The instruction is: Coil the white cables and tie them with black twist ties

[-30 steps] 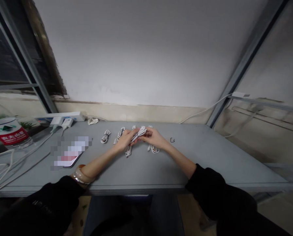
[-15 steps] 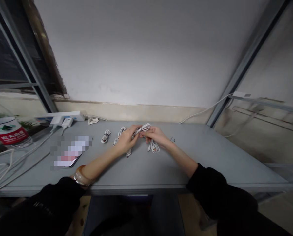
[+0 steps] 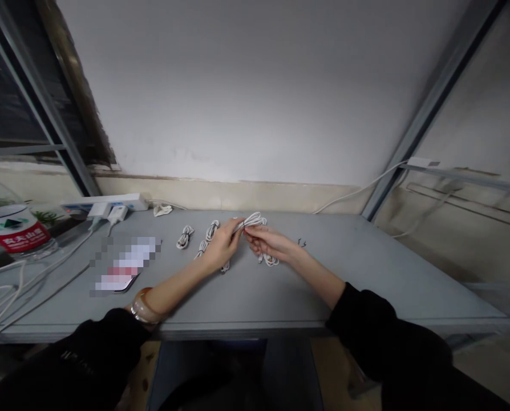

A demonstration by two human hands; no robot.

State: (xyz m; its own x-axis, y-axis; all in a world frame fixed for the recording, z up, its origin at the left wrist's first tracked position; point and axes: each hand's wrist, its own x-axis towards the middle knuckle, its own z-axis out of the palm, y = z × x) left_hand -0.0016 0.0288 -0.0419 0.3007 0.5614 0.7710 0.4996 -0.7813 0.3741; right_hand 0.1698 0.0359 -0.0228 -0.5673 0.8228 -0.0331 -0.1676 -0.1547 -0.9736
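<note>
"One white cable bundle: where is it?"

"Above the surface; left hand clamps its fingers on one end, right hand pinches it beside the dark tie."

"How will it handle?"

"Light and bendy, I'd judge; grip at the tie."

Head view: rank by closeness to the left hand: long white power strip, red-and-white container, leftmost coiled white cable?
From the left hand:
1. Leftmost coiled white cable, just left
2. Long white power strip, back left
3. Red-and-white container, far left
</note>
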